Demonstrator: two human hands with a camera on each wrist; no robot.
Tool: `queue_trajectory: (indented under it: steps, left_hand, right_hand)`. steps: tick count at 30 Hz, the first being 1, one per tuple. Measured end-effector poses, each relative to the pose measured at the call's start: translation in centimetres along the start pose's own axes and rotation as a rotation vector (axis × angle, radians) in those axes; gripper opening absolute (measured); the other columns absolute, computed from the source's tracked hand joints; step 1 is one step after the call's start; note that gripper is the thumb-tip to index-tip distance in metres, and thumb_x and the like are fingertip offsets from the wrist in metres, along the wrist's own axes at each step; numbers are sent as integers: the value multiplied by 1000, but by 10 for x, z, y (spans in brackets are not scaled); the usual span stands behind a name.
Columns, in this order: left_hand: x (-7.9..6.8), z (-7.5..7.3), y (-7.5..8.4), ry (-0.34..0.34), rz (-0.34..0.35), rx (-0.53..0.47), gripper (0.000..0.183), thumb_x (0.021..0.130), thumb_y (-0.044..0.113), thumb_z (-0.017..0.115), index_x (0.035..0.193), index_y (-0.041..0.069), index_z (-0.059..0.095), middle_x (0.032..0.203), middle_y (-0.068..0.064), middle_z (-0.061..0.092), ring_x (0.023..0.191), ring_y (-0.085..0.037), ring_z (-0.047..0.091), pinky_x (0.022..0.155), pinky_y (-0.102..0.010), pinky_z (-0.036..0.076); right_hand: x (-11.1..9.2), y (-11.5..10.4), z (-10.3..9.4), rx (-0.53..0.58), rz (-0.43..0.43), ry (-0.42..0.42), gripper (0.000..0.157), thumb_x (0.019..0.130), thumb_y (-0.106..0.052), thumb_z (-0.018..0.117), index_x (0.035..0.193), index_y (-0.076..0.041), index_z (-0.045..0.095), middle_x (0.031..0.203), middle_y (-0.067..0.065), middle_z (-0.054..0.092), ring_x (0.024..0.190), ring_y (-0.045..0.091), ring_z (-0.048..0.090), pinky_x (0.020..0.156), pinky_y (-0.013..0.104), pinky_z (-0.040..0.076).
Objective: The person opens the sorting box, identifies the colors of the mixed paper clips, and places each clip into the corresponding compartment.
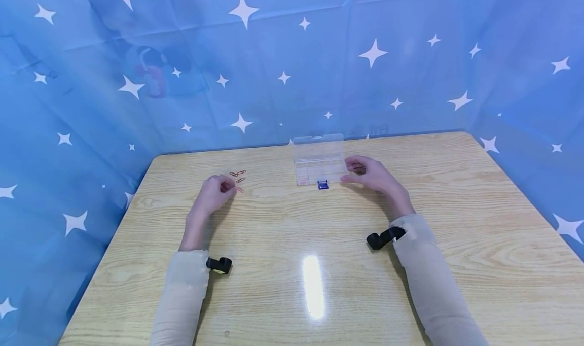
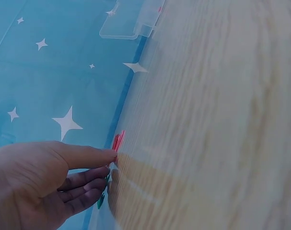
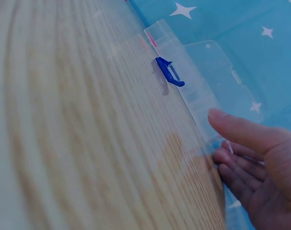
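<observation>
My left hand [image 1: 218,189] is at a few small paper clips on the left of the table, its thumb and fingertips right beside a pink paper clip [image 1: 240,189]. In the left wrist view, red paper clips [image 2: 118,140] show past the thumb tip and a green paper clip [image 2: 101,200] below the fingers. My right hand [image 1: 371,175] holds the right end of a clear plastic compartment box [image 1: 319,172], thumb at its near corner and fingers round the side. The box's lid [image 1: 318,146] stands raised at the back. A blue latch [image 1: 323,184] juts from its front.
A pinkish-red piece [image 3: 152,40] lies in the box's left end. The wooden table [image 1: 274,244] runs back to a blue star-patterned curtain [image 1: 310,97]. Black wrist cameras [image 1: 220,266] sit on both sleeves.
</observation>
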State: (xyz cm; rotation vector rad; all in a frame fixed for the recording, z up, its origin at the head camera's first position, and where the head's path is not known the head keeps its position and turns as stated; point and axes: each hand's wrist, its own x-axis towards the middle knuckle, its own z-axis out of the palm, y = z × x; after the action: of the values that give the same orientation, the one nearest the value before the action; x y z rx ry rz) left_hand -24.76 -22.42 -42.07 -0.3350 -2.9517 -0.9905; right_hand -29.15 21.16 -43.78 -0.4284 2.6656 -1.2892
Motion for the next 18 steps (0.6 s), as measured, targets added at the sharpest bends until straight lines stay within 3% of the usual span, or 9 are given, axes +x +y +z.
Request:
queue_trajectory:
  steps: [8, 13, 18]
  left_hand:
    - [0, 0, -2, -22, -85, -31, 16, 88, 14, 62, 99, 3, 60, 90, -9, 58, 79, -21, 53, 67, -32, 45]
    - [-1, 0, -1, -17, -81, -62, 13, 87, 12, 63, 95, 4, 59, 85, -9, 59, 75, -21, 53, 63, -32, 45]
    - [-3, -1, 0, 3, -76, -76, 9, 87, 11, 62, 92, 4, 59, 83, -10, 59, 73, -21, 52, 60, -32, 44]
  right_hand:
    - [-2, -2, -1, -5, -13, -19, 70, 79, -38, 71, 133, -4, 43, 123, 12, 51, 113, 27, 48, 97, 43, 36]
    - [-1, -3, -1, 17, 2, -7, 69, 77, -38, 72, 131, -6, 45, 122, 10, 52, 113, 26, 48, 98, 42, 36]
    - [-5, -13, -3, 48, 6, -25, 68, 78, -32, 72, 132, -1, 44, 124, 17, 50, 115, 31, 46, 99, 45, 34]
